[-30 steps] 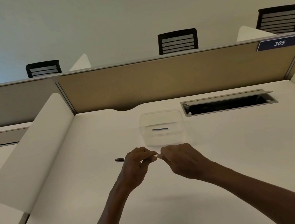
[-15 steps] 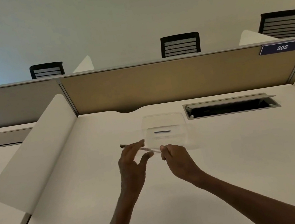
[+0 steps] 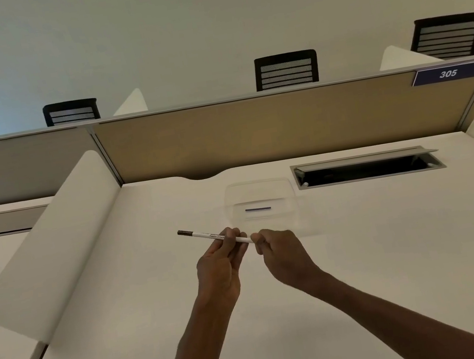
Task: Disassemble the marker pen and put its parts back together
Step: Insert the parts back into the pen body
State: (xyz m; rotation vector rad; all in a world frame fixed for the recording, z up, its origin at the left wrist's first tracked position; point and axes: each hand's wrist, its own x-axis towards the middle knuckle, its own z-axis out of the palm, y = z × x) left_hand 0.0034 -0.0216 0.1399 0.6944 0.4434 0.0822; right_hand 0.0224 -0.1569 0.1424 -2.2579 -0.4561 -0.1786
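Note:
A slim white marker pen [image 3: 204,235] with a dark cap at its left end is held above the white desk [image 3: 367,251], slanting down to the right. My left hand [image 3: 219,267] pinches the barrel near its middle with the fingertips. My right hand [image 3: 283,254] grips the pen's right end, which is hidden inside the curled fingers. Both hands are just in front of a clear plastic box [image 3: 260,203].
The clear box holds a small dark strip. An open cable hatch [image 3: 365,167] is set into the desk at the back right. A white curved divider [image 3: 51,238] stands at the left, a tan partition [image 3: 252,129] at the back, office chairs beyond it.
My left hand, open half a second ago, has closed its fingertips on the barrel. The pen now sticks out further to the left with its dark cap in full view.

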